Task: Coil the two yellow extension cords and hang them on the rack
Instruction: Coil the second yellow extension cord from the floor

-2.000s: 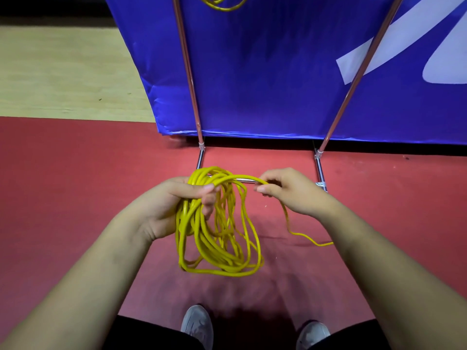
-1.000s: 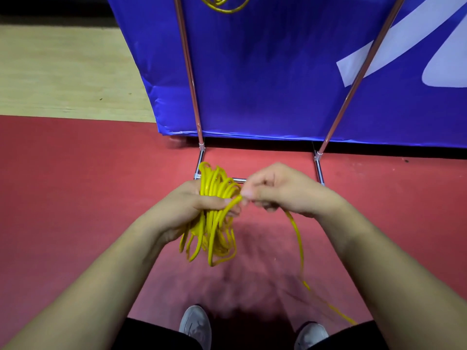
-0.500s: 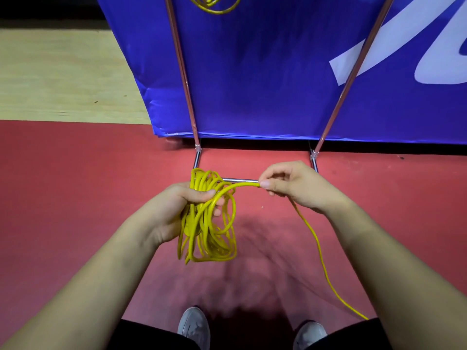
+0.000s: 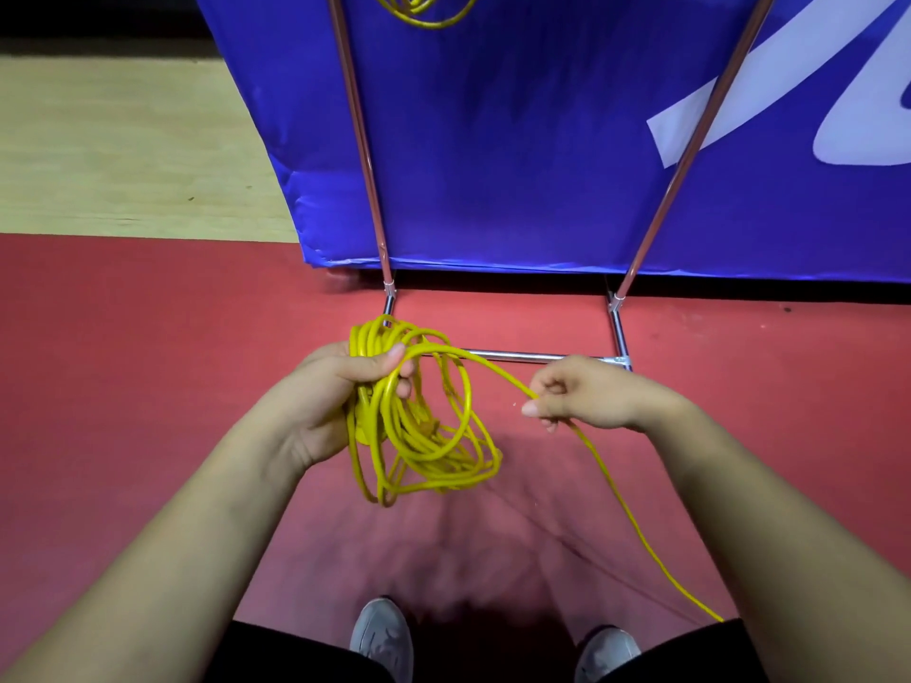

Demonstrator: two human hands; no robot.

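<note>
A coil of yellow extension cord (image 4: 419, 436) hangs in several loops from my left hand (image 4: 340, 386), whose fingers and thumb grip the top of the bundle. My right hand (image 4: 586, 394) pinches the loose strand of the same cord a little to the right of the coil. From there the strand runs down and right past my leg. A second yellow cord (image 4: 424, 7) hangs at the top edge of the view, on the metal rack (image 4: 367, 155) whose two slanted poles rise in front of me.
A blue banner (image 4: 517, 140) stands behind the rack's poles. The rack's chrome base bar (image 4: 537, 357) lies on the red floor just beyond my hands. My two grey shoes (image 4: 382, 633) show at the bottom. Pale wooden flooring lies at the upper left.
My right hand has drawn away to the right and lower, sliding along the loose strand. The coil in my left hand hangs wider, with one more loop laid on it.
</note>
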